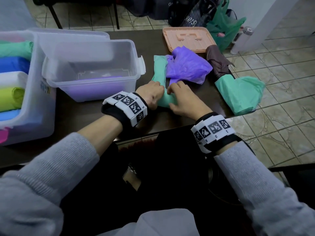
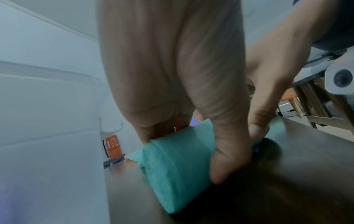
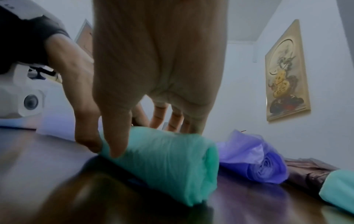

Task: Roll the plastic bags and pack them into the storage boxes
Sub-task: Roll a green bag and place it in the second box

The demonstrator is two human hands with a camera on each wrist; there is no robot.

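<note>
Left of both hands stands the clear storage box [image 1: 95, 68], then the left hand [image 1: 150, 96] and the right hand [image 1: 185, 101], thumbs and fingers curled around the half-rolled green bag [image 1: 164, 99] on the dark table [image 1: 88, 116], with a purple bag [image 1: 187, 65] just beyond the right hand.

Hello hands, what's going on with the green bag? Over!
Both hands, left hand and right hand, rolling the green bag on the table. Purple bag lies across its far end.

The big box [image 1: 29, 92] on the left runs off the picture's edge, the orange label [image 2: 113, 146] (blurry print) can't be read, and the hands hide the green roll's [image 1: 164, 97] middle.
</note>
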